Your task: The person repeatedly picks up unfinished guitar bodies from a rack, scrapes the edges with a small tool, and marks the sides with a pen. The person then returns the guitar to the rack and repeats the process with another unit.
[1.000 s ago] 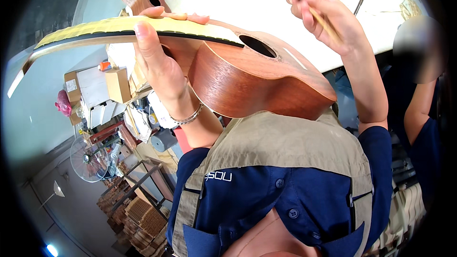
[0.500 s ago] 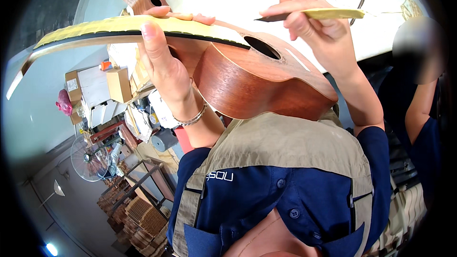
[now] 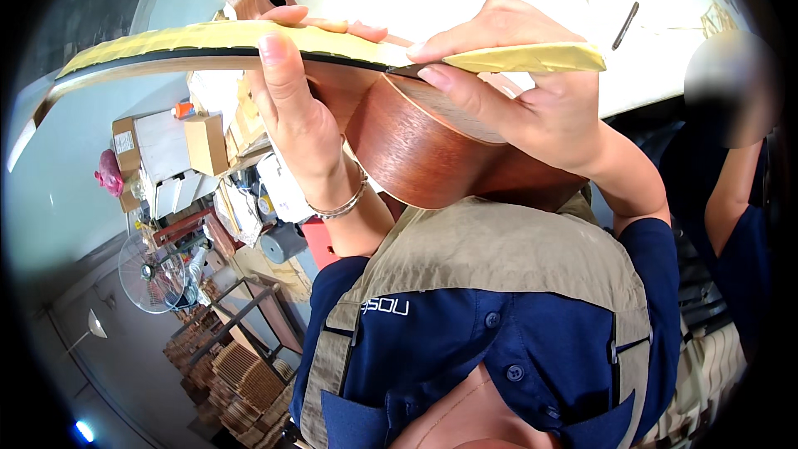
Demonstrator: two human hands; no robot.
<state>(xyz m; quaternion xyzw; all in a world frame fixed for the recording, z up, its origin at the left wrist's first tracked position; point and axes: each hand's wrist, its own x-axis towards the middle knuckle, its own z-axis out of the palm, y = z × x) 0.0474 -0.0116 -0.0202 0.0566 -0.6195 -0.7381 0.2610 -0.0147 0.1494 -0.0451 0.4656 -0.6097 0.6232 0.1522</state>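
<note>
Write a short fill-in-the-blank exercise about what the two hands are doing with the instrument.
1. The left hand grips the neck of a small brown ____ instrument.
2. The right hand pinches a strip of ____ masking tape.
3. A silver ____ circles the left wrist.
4. The ukulele rests against the person's ____ apron.

Missing words: wooden; yellow; bracelet; beige

A reddish-brown wooden ukulele (image 3: 432,150) is held up off the counter, its neck covered in yellow masking tape (image 3: 224,37), one tape strip (image 3: 532,58) lifted from the body.
</note>
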